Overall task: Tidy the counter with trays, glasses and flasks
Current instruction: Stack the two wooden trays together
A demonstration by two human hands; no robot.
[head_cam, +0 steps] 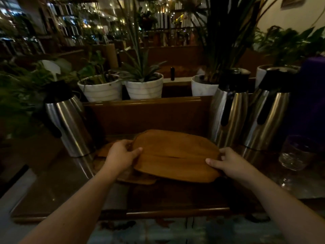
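Trays are the matter in hand: a wooden tray sits at the centre of the frame, lying askew on top of at least one other tray whose edge pokes out at its lower left. The left hand takes the tray's left edge, thumb on top and fingers curled under, a closed grip on the wood; the right hand does the same on the right edge, so both grips hold the same tray. My guess is that the step is squaring this tray onto the stack beneath. To do that well, keep it level, turn it until its outline matches the lower one, and lower it flat rather than sliding it, since a crack-like line runs across its top. Keep elbows in: a steel flask stands just beside the stack at centre left, and two more flasks stand close on the right, all upright with dark lids on, contents hidden. A stemmed glass at the right edge of the bench looks empty, though the light is too dim to be sure. Along the upper middle, white pots hold green plants behind a wooden rail.
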